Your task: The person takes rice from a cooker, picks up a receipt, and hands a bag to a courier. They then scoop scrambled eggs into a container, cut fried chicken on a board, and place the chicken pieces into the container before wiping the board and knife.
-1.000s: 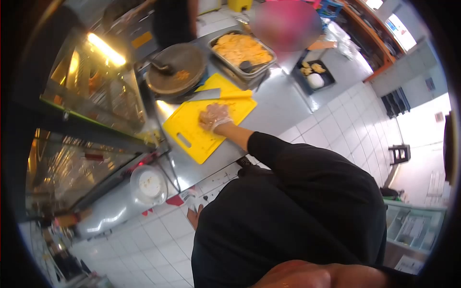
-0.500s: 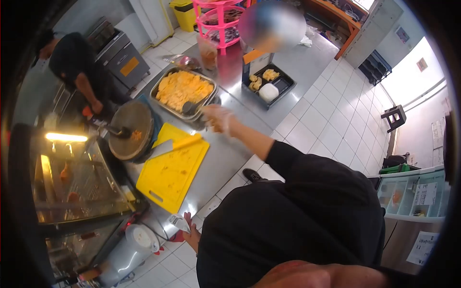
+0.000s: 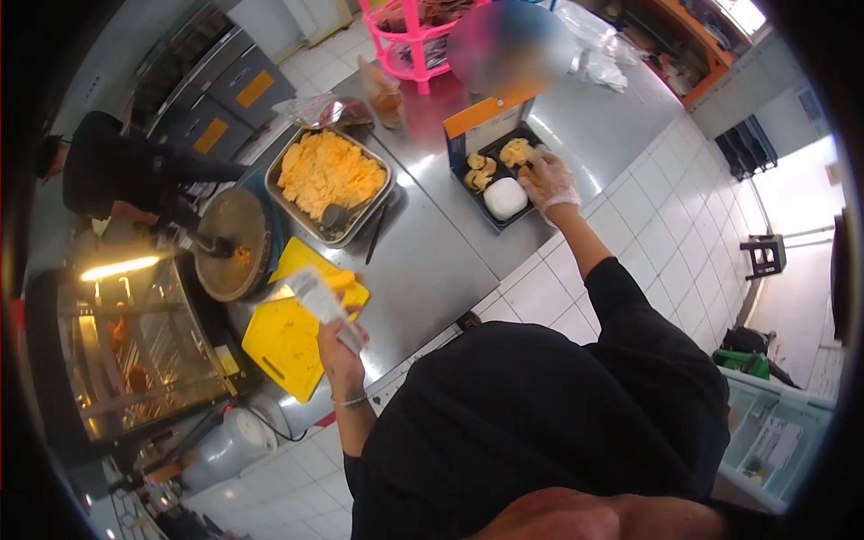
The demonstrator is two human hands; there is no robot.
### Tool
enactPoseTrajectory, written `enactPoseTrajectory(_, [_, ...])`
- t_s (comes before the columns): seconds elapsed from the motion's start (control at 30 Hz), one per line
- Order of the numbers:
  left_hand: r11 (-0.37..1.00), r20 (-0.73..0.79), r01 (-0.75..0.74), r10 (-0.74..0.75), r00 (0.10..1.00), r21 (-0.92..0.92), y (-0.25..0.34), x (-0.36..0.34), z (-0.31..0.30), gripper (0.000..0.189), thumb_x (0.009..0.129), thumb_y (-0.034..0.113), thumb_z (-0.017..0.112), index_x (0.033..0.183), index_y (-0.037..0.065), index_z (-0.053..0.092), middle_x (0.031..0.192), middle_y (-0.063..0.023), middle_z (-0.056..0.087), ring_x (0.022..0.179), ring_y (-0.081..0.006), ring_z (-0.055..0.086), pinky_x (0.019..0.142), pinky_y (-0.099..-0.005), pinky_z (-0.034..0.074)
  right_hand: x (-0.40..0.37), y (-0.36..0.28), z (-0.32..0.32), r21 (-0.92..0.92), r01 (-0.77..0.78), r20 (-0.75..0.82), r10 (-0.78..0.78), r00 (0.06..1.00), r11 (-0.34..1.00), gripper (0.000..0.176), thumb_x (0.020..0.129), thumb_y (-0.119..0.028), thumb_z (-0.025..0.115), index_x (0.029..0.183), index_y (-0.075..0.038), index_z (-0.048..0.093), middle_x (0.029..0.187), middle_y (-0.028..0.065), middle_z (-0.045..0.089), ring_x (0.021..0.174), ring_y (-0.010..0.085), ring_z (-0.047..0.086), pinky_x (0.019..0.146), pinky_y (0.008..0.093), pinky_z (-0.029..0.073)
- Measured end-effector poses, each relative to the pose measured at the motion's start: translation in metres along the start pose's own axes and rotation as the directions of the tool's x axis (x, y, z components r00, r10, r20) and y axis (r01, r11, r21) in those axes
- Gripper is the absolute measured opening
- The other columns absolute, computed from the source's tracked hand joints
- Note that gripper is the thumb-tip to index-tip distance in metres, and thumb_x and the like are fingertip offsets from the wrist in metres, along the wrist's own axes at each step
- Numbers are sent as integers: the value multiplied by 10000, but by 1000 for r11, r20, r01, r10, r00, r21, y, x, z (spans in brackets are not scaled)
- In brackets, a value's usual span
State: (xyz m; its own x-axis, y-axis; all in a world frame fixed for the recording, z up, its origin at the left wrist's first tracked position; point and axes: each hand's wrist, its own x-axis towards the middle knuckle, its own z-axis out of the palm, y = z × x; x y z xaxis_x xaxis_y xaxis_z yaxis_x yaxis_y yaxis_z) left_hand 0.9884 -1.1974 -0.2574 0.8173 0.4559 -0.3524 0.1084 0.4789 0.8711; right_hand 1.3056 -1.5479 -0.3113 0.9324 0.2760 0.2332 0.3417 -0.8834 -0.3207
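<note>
My right hand (image 3: pixel 551 185), in a clear plastic glove, reaches into a black compartment box (image 3: pixel 497 221) with an orange-edged lid standing up. Its fingers are bent down over a brownish patch in the right compartment; what they hold is mostly hidden. Beside them lie a white rice mound (image 3: pixel 506 198) and yellow crumbly pieces (image 3: pixel 516 152). My bare left hand (image 3: pixel 342 355) is closed around a small whitish plastic packet (image 3: pixel 317 295), blurred, above the yellow cutting board (image 3: pixel 286 346). A yellow-handled knife (image 3: pixel 335 279) on the board is partly covered by the packet.
A metal tray (image 3: pixel 382 193) of yellow food holds a scoop (image 3: pixel 335 216); a dark utensil (image 3: pixel 376 236) lies beside it. At left are a stone mortar (image 3: pixel 236 220), a lit display case (image 3: pixel 135 342) and a co-worker (image 3: pixel 108 171). A pink rack (image 3: pixel 414 45) stands at the back.
My right hand has moved right, from beside the food tray into the box. My left hand has risen with the packet from below the board to above it. The view has shifted.
</note>
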Motion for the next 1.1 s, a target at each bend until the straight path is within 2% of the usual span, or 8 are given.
enactPoseTrajectory(0.17, [918, -19, -323, 336, 942, 229, 45, 0, 74, 991, 816, -151, 442, 1579, 219, -71, 1301, -218, 557, 996, -283, 673, 837, -389, 580, -7, 31, 63, -201, 163, -130, -191, 973, 966, 431, 898, -238, 635, 1303, -119, 549, 1315, 136, 549, 1213, 326, 518, 1009, 454, 437])
enactPoseTrajectory(0.23, [920, 33, -355, 355, 934, 163, 51, -1, 78, 896, 838, -148, 437, 1587, 165, 58, 1284, -201, 579, 982, -275, 689, 812, -338, 576, -5, 41, 57, -594, 384, 133, -385, 913, 706, 461, 909, -243, 624, 1334, -97, 518, 1347, 154, 529, 1249, 346, 495, 1034, 466, 413])
enactPoseTrajectory(0.33, [919, 73, -368, 361, 930, 143, 64, -9, 78, 756, 852, -138, 443, 1548, 86, 250, 1294, -177, 584, 1061, -252, 664, 846, -315, 556, -8, -8, 10, 0, -64, -79, 63, 995, 998, 498, 952, -303, 563, 1372, -48, 481, 1420, 178, 477, 1312, 383, 442, 1090, 486, 361])
enactPoseTrajectory(0.43, [915, 96, -385, 375, 922, 124, 62, -7, 65, 686, 869, -125, 449, 1519, 52, 323, 1313, -172, 578, 1113, -239, 646, 878, -306, 548, -9, 24, 46, -284, 91, 25, -87, 996, 954, 498, 960, -337, 547, 1395, -100, 492, 1439, 177, 465, 1315, 374, 446, 1094, 473, 364])
enactPoseTrajectory(0.57, [899, 53, -438, 436, 899, 31, 76, -22, 74, 676, 898, -111, 479, 1528, 64, 305, 1390, -191, 519, 1173, -256, 618, 925, -310, 546, 7, -12, 14, -268, -140, 256, 210, 944, 953, 467, 1000, -372, 464, 1394, -125, 517, 1486, 162, 435, 1372, 361, 391, 1152, 432, 308])
enactPoseTrajectory(0.67, [855, 27, -517, 517, 856, 32, 78, -28, 78, 713, 900, -118, 524, 1539, 81, 278, 1447, -175, 465, 1229, -263, 582, 955, -312, 535, 2, 31, 61, -342, 42, 79, -16, 997, 939, 452, 997, -374, 468, 1361, -121, 556, 1466, 141, 469, 1373, 344, 397, 1146, 426, 319])
enactPoseTrajectory(0.9, [763, -4, -606, 623, 782, 224, 78, -17, 104, 754, 856, -134, 613, 1519, 84, 329, 1398, -124, 484, 1207, -212, 574, 953, -308, 537, 10, 2, 5, -139, -126, 160, 147, 976, 982, 440, 955, -409, 529, 1282, -125, 611, 1429, 121, 510, 1314, 338, 457, 1108, 427, 369])
enactPoseTrajectory(1.1, [705, -4, -645, 676, 737, 295, 72, 18, 171, 704, 844, -138, 614, 1483, 52, 388, 1302, -102, 509, 1235, -200, 538, 951, -304, 526, 47, 36, 4, 20, 9, 144, -12, 990, 1000, 238, 883, -313, 614, 1031, -140, 685, 1098, 127, 650, 1067, 368, 577, 925, 460, 460])
